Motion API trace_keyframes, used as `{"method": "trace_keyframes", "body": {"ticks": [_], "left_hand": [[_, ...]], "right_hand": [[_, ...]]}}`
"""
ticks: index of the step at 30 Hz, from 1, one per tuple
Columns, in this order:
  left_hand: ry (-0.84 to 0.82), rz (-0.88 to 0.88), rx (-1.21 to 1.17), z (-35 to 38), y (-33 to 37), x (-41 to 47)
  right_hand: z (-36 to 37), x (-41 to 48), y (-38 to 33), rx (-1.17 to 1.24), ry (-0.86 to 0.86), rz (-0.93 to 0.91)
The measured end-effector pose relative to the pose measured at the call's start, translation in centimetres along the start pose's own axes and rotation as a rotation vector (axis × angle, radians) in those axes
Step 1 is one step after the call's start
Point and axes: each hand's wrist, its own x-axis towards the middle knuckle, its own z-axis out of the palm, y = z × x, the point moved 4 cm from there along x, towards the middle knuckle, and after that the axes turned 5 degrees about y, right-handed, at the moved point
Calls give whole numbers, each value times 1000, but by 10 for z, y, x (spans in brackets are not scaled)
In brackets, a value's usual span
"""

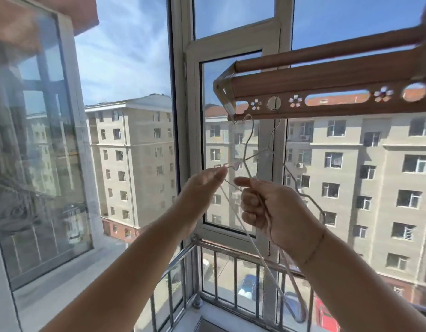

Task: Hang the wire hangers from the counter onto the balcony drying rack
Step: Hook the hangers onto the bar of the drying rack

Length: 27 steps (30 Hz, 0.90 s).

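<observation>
Two bare forearms reach up and forward from the bottom edge. The right hand is closed in a fist around a bunch of pale wire hangers, with the thumb pointing left along the wire and a thin bracelet on the wrist. The wires run down behind the right wrist to a rounded end low over the railing. Above the fist they fan out towards the drying rack. The left hand stretches towards the shoulder of one hanger with its fingers fairly straight and the fingertips at the wire; whether they pinch it or only touch it cannot be told. One hook curls up just beneath the left end of the rack's lowest bar. A second thin neck rises to a round hole in the rack's pierced strip, between two flower-shaped cut-outs, though the blur hides whether it is caught there. The rack is brown with a wood-grain finish, and its bars run from upper right down to the middle, above both hands. Behind it stands a white window frame, and an open glass pane is swung inwards on the left. Outside are pale apartment blocks under blue sky, with parked cars far below between the railing bars.
</observation>
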Motion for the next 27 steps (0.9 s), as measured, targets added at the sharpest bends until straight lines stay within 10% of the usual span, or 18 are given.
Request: {"method": "trace_keyframes", "body": {"ticks": [27], "left_hand": [[-51,-285,-449,29,-27,45]], "right_hand": [[2,75,8,114,158,56]]}}
